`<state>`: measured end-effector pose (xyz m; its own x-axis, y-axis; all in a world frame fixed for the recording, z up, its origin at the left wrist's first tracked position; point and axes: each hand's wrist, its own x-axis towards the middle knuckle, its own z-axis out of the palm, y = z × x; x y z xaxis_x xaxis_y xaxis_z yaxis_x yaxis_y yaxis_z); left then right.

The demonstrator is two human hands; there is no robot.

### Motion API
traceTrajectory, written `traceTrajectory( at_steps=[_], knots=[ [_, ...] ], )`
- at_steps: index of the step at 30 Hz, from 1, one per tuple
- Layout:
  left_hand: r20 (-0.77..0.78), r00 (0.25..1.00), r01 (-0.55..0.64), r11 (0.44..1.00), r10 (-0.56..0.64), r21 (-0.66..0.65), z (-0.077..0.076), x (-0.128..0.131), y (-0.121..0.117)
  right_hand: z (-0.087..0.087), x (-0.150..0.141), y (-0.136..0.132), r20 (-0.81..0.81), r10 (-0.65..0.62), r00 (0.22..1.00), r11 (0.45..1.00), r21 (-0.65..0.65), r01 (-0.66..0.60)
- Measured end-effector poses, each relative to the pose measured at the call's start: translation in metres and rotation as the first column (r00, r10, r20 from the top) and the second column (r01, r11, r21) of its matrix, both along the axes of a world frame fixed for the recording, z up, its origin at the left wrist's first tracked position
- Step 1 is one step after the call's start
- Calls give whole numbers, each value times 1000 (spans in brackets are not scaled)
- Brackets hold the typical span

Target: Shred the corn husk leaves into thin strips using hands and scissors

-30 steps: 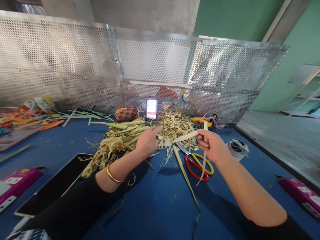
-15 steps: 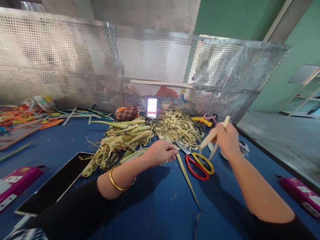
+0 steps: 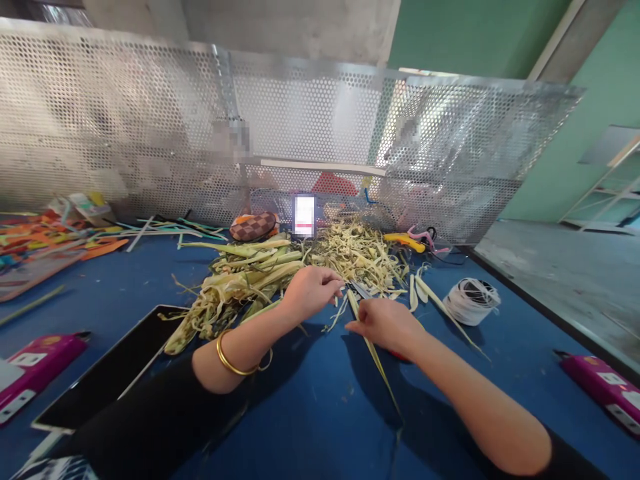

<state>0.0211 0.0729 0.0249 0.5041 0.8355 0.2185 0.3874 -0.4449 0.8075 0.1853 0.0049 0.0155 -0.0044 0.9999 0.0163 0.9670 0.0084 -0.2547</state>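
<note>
Near the middle, my left hand [image 3: 310,291] is closed in a pinch at the upper end of a pale green husk strip [image 3: 377,360]. That strip slants down across the blue table toward me. My right hand [image 3: 387,325] is over the strip with its fingers curled in; what lies between them is hidden. Under and behind my right hand are scissors, their blades [image 3: 361,289] pointing away and most of the handles covered. A heap of shredded husk [image 3: 363,257] lies just beyond my hands. Left of it is a bundle of whole husks [image 3: 240,283].
To the right lie loose husk strips [image 3: 440,303] and a white twine roll [image 3: 471,301]. A black tablet [image 3: 110,367] and purple devices [image 3: 37,367] [image 3: 603,387] flank my arms. Behind stand a lit phone [image 3: 304,217], a checked pouch [image 3: 253,227], a yellow tool [image 3: 405,241] and a perforated metal screen [image 3: 300,107].
My right hand has let go of the pale husk pieces on the right and moved left over the scissors and the strip. The twine roll is uncovered. My left hand has shifted slightly up and left.
</note>
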Motion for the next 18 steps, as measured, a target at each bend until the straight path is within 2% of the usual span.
traceTrajectory(
  at_steps=[4, 6, 7, 8, 10, 11, 12, 14, 16, 18],
  knots=[
    [72, 997, -31, 999, 34, -34, -1, 2, -1, -4, -6, -1, -81, -30, 996, 999, 42, 33],
    [179, 979, -79, 990, 99, -112, 1, 4, -3, 2, -3, -1, -236, -12, 972, 998, 58, 26],
    [236, 963, -83, 979, 127, -188, 2, 5, -4, 6, -3, -1, -400, 9, 917, 998, 55, 14],
    [294, 945, -55, 957, 142, -286, 3, 6, -6, 10, -3, -2, -591, 29, 806, 999, 46, -1],
    [420, 897, 98, 866, 137, -490, 5, 7, -9, 15, -5, -4, -887, 36, 461, 999, 21, -38],
    [483, 866, 190, 809, 129, -556, 6, 7, -11, 17, -7, -5, -948, 25, 316, 999, 9, -52],
    [540, 831, 259, 764, 135, -590, 6, 8, -12, 17, -9, -7, -971, 12, 238, 998, -2, -59],
    [603, 777, 298, 737, 181, -606, 6, 9, -14, 15, -13, -8, -985, -17, 172, 998, -28, -61],
    [586, 775, 222, 766, 237, -604, 7, 10, -14, 11, -16, -9, -986, -51, 160, 993, -67, -95],
    [538, 795, 110, 804, 282, -584, 8, 10, -12, 8, -18, -10, -979, -86, 185, 984, -112, -139]
  ],
)
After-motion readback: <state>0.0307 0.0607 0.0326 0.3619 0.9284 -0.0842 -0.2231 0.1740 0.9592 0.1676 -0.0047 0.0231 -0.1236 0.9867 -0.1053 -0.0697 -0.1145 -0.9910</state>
